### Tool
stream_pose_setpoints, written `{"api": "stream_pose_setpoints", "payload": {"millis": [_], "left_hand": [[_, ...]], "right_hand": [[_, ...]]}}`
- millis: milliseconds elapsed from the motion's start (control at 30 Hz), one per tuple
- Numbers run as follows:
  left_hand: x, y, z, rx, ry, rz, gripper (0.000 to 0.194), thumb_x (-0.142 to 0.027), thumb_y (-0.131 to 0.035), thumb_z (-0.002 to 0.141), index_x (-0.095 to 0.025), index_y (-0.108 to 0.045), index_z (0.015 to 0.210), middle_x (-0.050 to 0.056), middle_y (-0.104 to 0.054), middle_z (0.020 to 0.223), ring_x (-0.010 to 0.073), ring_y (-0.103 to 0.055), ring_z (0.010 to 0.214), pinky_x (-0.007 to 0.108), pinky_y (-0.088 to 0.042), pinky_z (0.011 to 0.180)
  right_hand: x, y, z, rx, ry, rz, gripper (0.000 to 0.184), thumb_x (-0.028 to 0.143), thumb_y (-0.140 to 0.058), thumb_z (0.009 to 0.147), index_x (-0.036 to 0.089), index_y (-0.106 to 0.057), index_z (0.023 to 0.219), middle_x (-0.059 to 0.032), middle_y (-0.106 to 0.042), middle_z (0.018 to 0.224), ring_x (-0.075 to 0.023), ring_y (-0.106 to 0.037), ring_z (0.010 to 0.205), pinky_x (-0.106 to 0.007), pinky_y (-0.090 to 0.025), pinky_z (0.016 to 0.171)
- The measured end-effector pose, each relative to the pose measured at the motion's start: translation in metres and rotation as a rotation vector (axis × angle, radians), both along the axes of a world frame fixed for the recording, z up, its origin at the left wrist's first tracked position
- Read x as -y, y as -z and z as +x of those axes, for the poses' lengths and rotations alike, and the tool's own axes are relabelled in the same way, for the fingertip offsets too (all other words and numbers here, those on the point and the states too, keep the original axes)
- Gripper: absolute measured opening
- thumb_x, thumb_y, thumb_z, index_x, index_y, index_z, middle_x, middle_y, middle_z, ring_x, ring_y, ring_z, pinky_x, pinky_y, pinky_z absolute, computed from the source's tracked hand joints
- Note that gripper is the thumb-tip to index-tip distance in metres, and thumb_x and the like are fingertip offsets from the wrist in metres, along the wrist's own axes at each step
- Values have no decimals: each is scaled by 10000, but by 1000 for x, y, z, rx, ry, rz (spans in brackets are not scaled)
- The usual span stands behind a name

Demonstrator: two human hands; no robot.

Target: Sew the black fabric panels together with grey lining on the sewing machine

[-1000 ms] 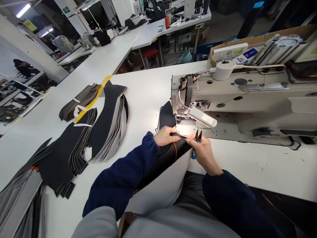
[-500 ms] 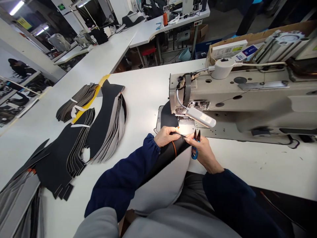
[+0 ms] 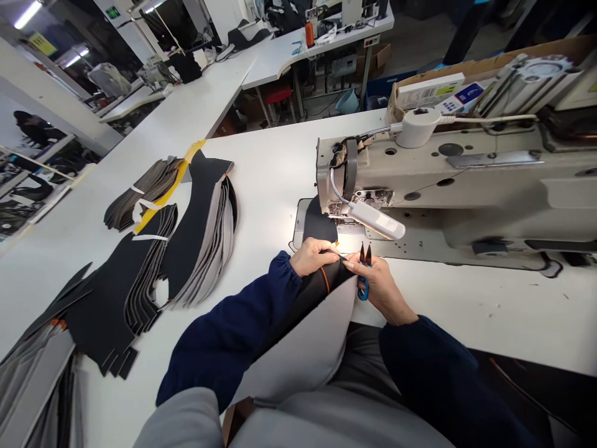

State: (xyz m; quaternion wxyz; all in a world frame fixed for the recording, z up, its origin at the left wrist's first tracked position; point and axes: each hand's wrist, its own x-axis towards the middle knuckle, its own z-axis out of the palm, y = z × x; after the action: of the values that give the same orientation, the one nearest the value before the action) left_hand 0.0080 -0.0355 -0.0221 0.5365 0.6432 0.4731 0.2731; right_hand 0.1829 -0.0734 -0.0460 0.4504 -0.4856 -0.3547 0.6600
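Note:
A black fabric piece [image 3: 311, 292] with a grey backing and an orange stripe lies across my lap and up onto the table in front of the sewing machine [image 3: 420, 168]. My left hand [image 3: 313, 257] pinches its upper edge between thumb and fingers. Close beside it on the right, my right hand [image 3: 380, 283] grips the same edge with thumb and forefinger. Blue-handled thread snips [image 3: 364, 274] are tucked in the right hand, their dark blades pointing up and away from the fabric. Part of the fabric's far end lies left of the needle area.
Banded stacks of cut black and grey pieces [image 3: 200, 230] lie on the left of the white table [image 3: 275, 162]. A lit lamp [image 3: 377, 219] hangs low by the machine head. Behind the machine stands a cardboard box [image 3: 396, 99] of parts. A person [image 3: 37, 127] sits far left.
Both hands stay at the fabric edge. The right hand and the snips have shifted slightly left, toward the left hand. The camera view has moved a little.

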Motion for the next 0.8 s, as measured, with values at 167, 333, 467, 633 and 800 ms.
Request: {"api": "stream_pose_setpoints", "payload": {"millis": [167, 333, 467, 633, 800], "left_hand": [[3, 8, -1, 39, -46, -56, 412, -439, -562, 821, -155, -488, 531, -55, -355, 504, 72, -328, 498, 225, -284, 514], [7, 2, -2, -9, 1, 7, 193, -313, -680, 702, -136, -630, 763, -36, -533, 650, 96, -462, 617, 211, -351, 586], [9, 0, 3, -188, -119, 59, 136, -268, -675, 675, -140, -632, 688, -36, -539, 608, 106, -478, 610, 212, -355, 570], [10, 8, 6, -248, -128, 159, 79, -221, -648, 681, -153, -657, 721, -19, -602, 660, 119, -514, 636, 216, -392, 607], [14, 13, 3, -325, -130, 186, 84, -208, -637, 689, -156, -673, 744, -6, -628, 675, 136, -546, 661, 219, -407, 617]], "right_hand": [[-2, 5, 0, -38, -20, -24, 318, 389, -780, 570, 186, -537, 608, 26, -457, 624, -72, -318, 479, -223, -195, 384], [-3, 7, -1, 109, -51, 81, 347, 477, -729, 654, 203, -516, 635, 20, -472, 632, -90, -337, 490, -242, -247, 413], [2, -8, -1, 551, -140, 398, 330, 539, -616, 782, 215, -559, 771, -18, -525, 741, -161, -485, 648, -284, -388, 560], [23, -27, -4, 1022, -203, 555, 458, 505, -328, 938, 242, -528, 1256, -103, -508, 1006, -232, -546, 810, -284, -372, 494], [28, -16, -6, 962, -285, 539, 414, 435, -320, 946, 202, -545, 1204, -75, -502, 882, -210, -547, 725, -317, -441, 588]]}}
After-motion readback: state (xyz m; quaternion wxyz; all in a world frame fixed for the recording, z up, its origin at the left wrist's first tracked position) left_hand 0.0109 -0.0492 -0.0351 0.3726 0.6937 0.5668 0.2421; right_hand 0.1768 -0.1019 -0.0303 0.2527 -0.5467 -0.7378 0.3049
